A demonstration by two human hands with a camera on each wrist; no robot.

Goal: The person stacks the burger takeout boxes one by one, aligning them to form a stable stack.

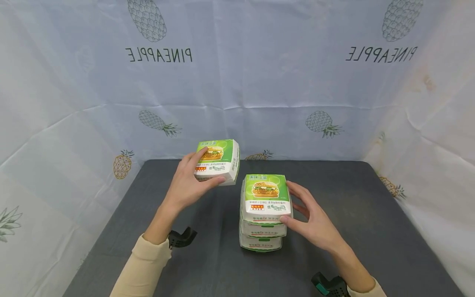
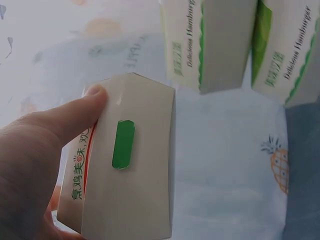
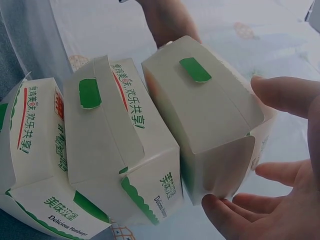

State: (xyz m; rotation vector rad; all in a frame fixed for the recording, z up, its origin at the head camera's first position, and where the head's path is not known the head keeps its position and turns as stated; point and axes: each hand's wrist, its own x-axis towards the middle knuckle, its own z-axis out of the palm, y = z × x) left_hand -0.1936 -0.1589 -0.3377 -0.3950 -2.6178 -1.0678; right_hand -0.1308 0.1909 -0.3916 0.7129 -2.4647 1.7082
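Observation:
My left hand point(image 1: 187, 181) holds a green-and-white hamburger box point(image 1: 217, 161) up to the left of a stack. Its thumb presses the front edge of that box in the left wrist view, where the box's pale underside half point(image 2: 130, 175) and green tab show. Beside the stack's right side is my right hand point(image 1: 313, 222), thumb at the front corner of the top hamburger box point(image 1: 265, 198), fingers spread along its side. Several fingertips point(image 3: 215, 205) touch or nearly touch that box in the right wrist view. Two more hamburger boxes point(image 1: 261, 243) lie underneath.
A dark table point(image 1: 208, 264) carries the stack near its middle. Behind it hangs a pale curtain point(image 1: 259, 82) printed with pineapples, which continues along both sides. Black bands point(image 1: 182, 237) with devices sit on both wrists.

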